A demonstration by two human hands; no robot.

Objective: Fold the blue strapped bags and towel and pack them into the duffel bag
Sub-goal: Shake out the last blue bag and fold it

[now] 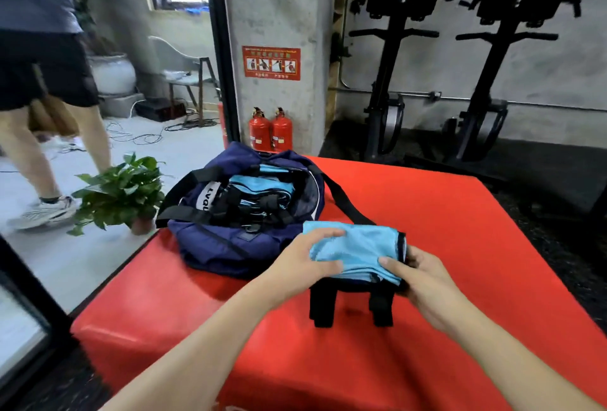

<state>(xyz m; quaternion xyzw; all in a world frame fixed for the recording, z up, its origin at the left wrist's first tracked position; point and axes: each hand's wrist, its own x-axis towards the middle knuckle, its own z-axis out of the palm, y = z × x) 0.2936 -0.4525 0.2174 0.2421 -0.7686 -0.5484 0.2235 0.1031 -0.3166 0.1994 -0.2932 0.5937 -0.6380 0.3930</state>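
Now, left hand (pixel 307 257): pinches the folded blue bag's (pixel 356 254) near-left edge.
Right hand (pixel 423 279): grips its right end.
Bag: on the red mat (pixel 460 229), beside the open duffel bag (pixel 210 243).

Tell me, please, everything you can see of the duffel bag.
The duffel bag is navy, of soft fabric, with black straps and a white panel lettered "LVQU". It sits slumped at the far left of the red mat, its top open. Inside lie folded light-blue bags with black straps. Neither hand touches it; the left hand is just in front of it.
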